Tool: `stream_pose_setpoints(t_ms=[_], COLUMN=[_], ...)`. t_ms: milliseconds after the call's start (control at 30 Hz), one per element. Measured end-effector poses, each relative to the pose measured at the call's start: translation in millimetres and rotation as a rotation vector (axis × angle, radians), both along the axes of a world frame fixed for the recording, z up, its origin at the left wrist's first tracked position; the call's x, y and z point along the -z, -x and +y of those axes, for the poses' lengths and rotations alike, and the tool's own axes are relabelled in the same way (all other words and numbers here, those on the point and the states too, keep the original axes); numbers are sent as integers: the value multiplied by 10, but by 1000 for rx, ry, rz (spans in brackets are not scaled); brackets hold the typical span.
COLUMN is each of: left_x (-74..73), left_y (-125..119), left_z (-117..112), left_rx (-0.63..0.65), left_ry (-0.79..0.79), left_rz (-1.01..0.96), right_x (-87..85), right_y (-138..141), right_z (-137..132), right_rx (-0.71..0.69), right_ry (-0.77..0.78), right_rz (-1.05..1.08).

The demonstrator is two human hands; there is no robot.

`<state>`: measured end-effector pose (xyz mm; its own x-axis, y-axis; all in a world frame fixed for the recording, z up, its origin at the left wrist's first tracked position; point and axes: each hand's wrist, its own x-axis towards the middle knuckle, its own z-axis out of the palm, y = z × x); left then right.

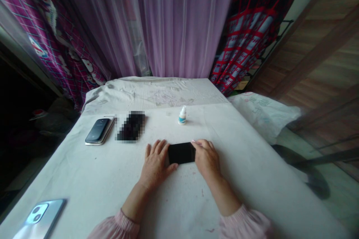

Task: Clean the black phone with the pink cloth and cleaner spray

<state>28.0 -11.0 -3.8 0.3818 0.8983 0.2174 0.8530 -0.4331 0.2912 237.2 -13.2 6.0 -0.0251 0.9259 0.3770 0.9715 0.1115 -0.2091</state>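
A black smartphone [181,153] lies sideways on the white tablecloth between my hands, dark screen up. My left hand [155,162] rests palm down at its left end, with the thumb along the near edge and the index finger at the far corner, holding it steady. The other fingers stretch flat on the cloth. At the right end, my right hand [206,157] is closed, its fingers bent over the phone's edge. A small pale bit shows at its fingertips, too small to name. Beyond the phone stands a small white spray bottle [182,115] with a blue label.
Stacked phones [98,130] lie at the left, beside a pixelated dark object [130,127]. A silvery-blue phone [42,218] lies camera side up at the near left. The tablecloth [112,179] covers the table; purple curtains [179,22] hang behind it. A plastic bag [260,114] is at the right.
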Motion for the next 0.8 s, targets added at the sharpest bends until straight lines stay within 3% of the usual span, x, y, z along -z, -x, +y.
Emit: stream_pose_setpoints(t_ms=[133, 200, 433, 500, 600, 733, 800], left_x=[-1, -6, 6, 11, 2, -14, -7], left_y=[-25, -18, 11, 9, 1, -3, 4], left_z=[81, 131, 270, 278, 272, 262, 264], left_rx=[-13, -17, -8, -9, -16, -22, -22], left_ry=[7, 15, 20, 19, 23, 29, 28], left_rz=[21, 28, 22, 21, 28, 48, 49], right_x=[-68, -78, -39, -39, -52, -68, -64], right_y=[437, 501, -62, -94, 129, 546, 591], right_z=[9, 40, 221, 249, 256, 231, 232], right_rx=[-185, -225, 34, 78, 34, -127, -168], right_ry=[57, 65, 56, 65, 95, 115, 110], right_rz=[18, 28, 39, 37, 40, 58, 66])
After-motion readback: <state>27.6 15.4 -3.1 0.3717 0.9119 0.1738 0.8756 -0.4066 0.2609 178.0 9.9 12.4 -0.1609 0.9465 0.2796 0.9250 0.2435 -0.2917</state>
